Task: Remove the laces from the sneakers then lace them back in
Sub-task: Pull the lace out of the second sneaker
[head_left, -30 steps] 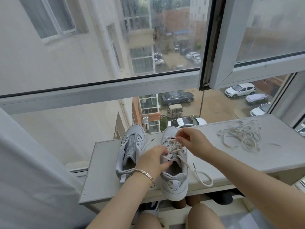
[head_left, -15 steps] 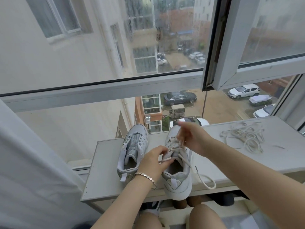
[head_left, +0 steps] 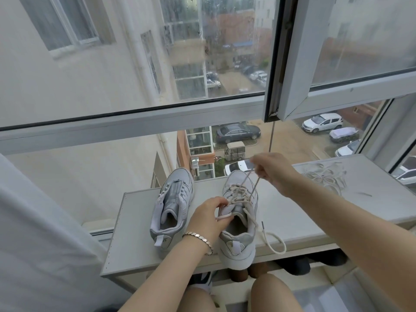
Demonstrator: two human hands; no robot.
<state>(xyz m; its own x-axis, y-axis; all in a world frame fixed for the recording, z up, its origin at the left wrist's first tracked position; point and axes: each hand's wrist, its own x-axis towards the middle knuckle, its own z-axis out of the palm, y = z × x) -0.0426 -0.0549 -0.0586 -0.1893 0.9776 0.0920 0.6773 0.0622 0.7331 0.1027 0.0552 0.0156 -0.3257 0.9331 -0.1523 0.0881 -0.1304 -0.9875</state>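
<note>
Two pale grey sneakers stand side by side on a grey shelf (head_left: pixel 139 244) by the window. The left sneaker (head_left: pixel 172 206) has no lace in its eyelets. The right sneaker (head_left: pixel 239 221) carries a cream lace (head_left: pixel 242 194) through its upper eyelets. My left hand (head_left: pixel 208 216) grips the right sneaker's tongue and collar. My right hand (head_left: pixel 271 171) pinches a loop of that lace and holds it up above the toe. One lace end (head_left: pixel 273 242) trails in a curl on the shelf, right of the shoe.
A loose cream lace (head_left: pixel 324 176) lies bundled on the shelf's far right. Window glass and frame stand directly behind the shoes, with an open sash (head_left: pixel 299 64) above right. A white curtain (head_left: pixel 40 244) hangs at left. My knees sit below the shelf's front edge.
My right hand has risen and moved away from the shoe, drawing the lace loop up and taut. My left hand stays on the sneaker's tongue.
</note>
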